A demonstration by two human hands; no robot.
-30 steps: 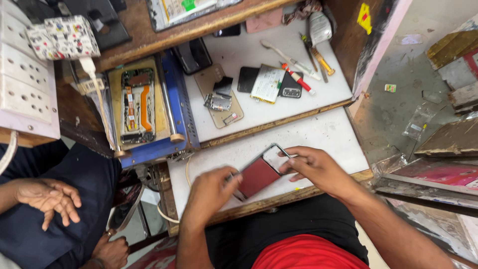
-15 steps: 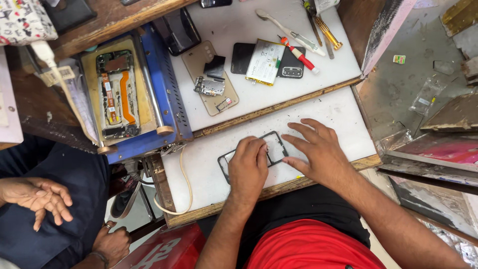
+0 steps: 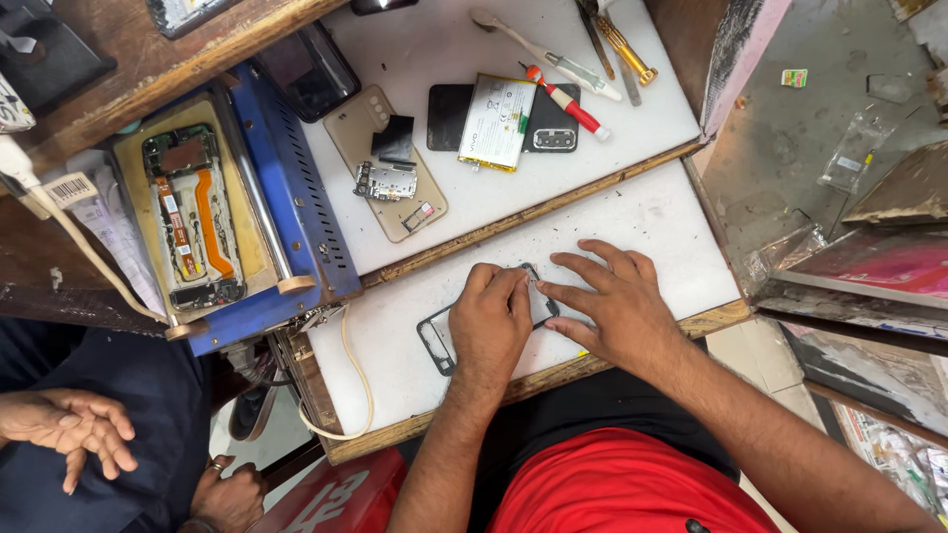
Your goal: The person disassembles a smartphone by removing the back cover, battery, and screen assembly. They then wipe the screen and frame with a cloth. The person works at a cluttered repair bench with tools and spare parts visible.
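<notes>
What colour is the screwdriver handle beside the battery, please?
Red with a white tip, on the screwdriver, seen in the head view.

White barcode label (image 3: 69, 190) on cable, left; green-white sticker (image 3: 793, 77) on floor, right.

Both hands rest on a thin dark phone frame (image 3: 441, 341) lying flat on the white counter (image 3: 652, 222): left hand (image 3: 491, 323) curled over its middle, right hand (image 3: 609, 301) spread flat just beside, fingertips touching the frame's far end. Farther back on the counter lie a tan back cover (image 3: 348, 138) carrying small circuit boards, a white battery (image 3: 497, 121), a red-handled screwdriver (image 3: 565, 102). At left, a blue machine (image 3: 286, 188) holds an opened phone (image 3: 192, 215); another person's hands (image 3: 74, 426) show at lower left.
</notes>
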